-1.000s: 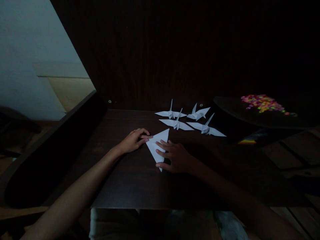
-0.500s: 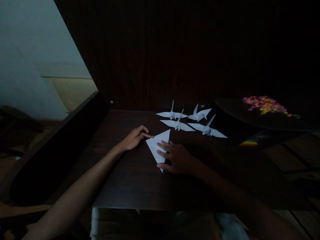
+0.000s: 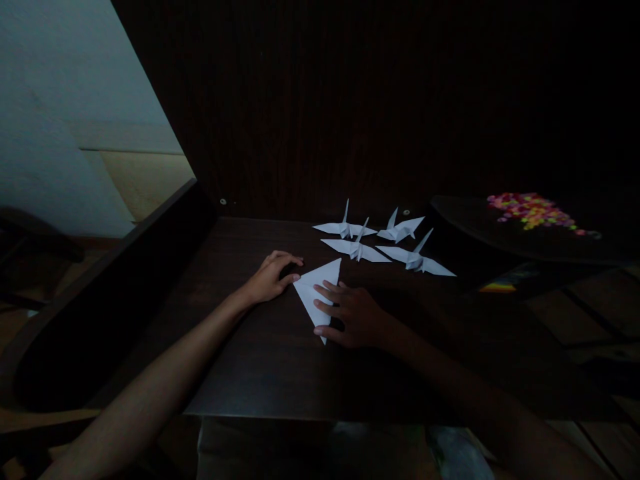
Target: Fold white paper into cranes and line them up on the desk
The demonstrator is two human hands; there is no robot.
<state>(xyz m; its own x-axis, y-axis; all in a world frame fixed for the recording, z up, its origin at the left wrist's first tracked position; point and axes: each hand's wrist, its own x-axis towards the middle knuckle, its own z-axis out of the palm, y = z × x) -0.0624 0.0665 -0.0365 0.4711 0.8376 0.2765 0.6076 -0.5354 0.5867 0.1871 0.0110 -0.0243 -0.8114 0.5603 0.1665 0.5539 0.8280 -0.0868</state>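
A white sheet of folded paper (image 3: pixel 314 283), triangular in outline, lies flat on the dark wooden surface. My right hand (image 3: pixel 350 315) rests on its right side with the fingers spread, pressing it down. At the paper's left corner is my left hand (image 3: pixel 274 275), its thumb tip by the corner and its fingers apart and slightly bent. Just beyond the paper stand several white paper cranes (image 3: pixel 357 249) with outstretched wings, grouped near the back board.
A dark raised side panel (image 3: pixel 115 280) borders the work surface on the left. A tall dark board (image 3: pixel 300 120) rises behind. On a dark curved ledge to the right lies a heap of small pink, red and yellow pieces (image 3: pixel 533 211).
My left hand has shifted from a finger on the paper's upper left edge to the thumb by its left corner. The right hand and the cranes have stayed put.
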